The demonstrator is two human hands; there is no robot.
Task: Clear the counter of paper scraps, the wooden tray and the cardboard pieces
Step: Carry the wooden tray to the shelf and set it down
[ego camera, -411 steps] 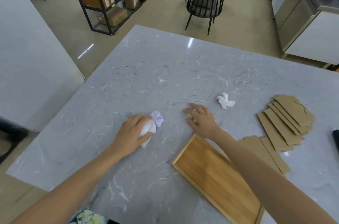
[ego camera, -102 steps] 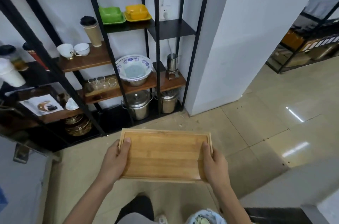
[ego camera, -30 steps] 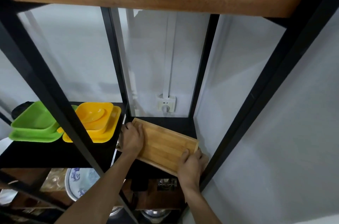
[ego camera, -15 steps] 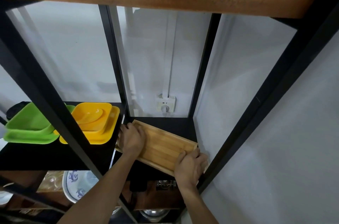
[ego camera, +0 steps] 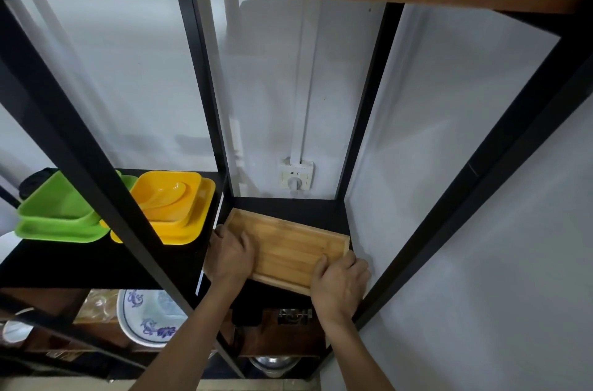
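Currently the wooden tray [ego camera: 288,246] lies on the black shelf [ego camera: 288,206] at lower centre of the frame, skewed so its far left corner points toward the wall socket [ego camera: 296,177]. The left hand [ego camera: 229,257] rests flat over the tray's near left end with fingers spread, pressing more than gripping. The right hand [ego camera: 340,283] wraps the near right corner, thumb on the tray floor. Whether the near edge overhangs the shelf front cannot be told.

To seat the tray well, judge as follows:
- Rotate it square to the shelf edges before pushing it deeper.
- Keep both palms low; the black upright [ego camera: 365,121] stands close on the right.
- Slide rather than lift, so the yellow dishes [ego camera: 173,208] at centre left stay undisturbed.
- Let go only when all four corners bear on the shelf.
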